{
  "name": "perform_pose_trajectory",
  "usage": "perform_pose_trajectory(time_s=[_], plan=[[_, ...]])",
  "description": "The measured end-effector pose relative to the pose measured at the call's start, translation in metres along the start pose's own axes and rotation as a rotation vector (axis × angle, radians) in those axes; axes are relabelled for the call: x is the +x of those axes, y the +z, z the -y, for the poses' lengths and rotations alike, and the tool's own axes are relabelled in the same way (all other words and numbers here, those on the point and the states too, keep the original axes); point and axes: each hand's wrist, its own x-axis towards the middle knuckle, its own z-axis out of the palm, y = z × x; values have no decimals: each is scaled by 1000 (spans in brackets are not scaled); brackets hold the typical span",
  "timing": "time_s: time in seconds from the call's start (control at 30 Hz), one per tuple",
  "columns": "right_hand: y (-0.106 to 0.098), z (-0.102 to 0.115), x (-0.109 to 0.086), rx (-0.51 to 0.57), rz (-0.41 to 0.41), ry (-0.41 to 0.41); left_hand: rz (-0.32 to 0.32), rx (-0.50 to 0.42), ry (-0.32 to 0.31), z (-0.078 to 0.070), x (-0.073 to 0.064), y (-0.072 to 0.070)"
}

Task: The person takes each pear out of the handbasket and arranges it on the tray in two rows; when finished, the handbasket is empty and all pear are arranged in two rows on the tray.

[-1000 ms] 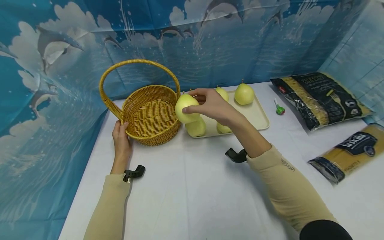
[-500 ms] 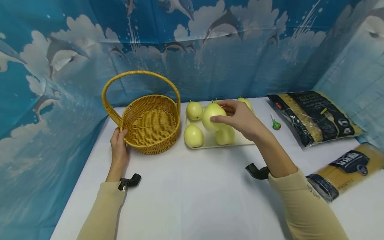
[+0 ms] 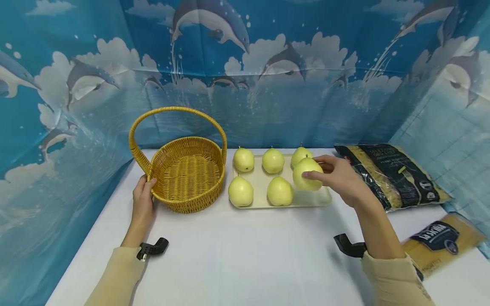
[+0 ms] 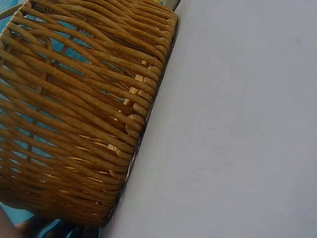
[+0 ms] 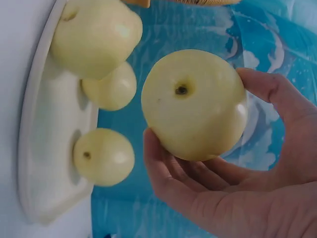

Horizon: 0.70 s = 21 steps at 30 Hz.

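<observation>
My right hand point(image 3: 338, 176) holds a yellow-green pear point(image 3: 307, 175) between thumb and fingers, raised over the right end of a cream tray point(image 3: 311, 199). From the right wrist view, the pear's point(image 5: 193, 106) underside faces the camera, apart from the tray. Other pears sit on the tray: three along the back, including the middle one point(image 3: 273, 160), and two in front, at left point(image 3: 240, 191) and centre point(image 3: 280, 191). At the left, my left hand point(image 3: 143, 197) grips the rim of a wicker basket point(image 3: 191, 199) near the handle's foot. No fruit lies inside the basket.
Right of the tray lies a dark pasta bag point(image 3: 394, 174), partly behind the right hand. A spaghetti packet point(image 3: 444, 242) rests nearer, partly covered by the right forearm. A dolphin-print cloth point(image 3: 229, 114) hangs behind the white table point(image 3: 229, 255).
My right hand has carried the pear from beside the basket's right rim to the tray's right end. The head view has tilted up; the left hand stays on the basket.
</observation>
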Motion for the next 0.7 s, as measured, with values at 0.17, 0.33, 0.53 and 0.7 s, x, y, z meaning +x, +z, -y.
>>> perform_pose_trajectory(time_s=[0.17, 0.33, 0.53, 0.7], plan=[[-5, -19, 8, -57, 0, 54, -1, 6, -16, -1, 3, -2], [-9, -32, 14, -122, 11, 105, -5, 12, -1, 2, 0, 2], [-6, -39, 18, -188, 34, 177, -7, 5, -16, -1, 2, 1], [-4, -42, 25, -251, 41, 191, -21, -42, -9, -1, 4, 2]])
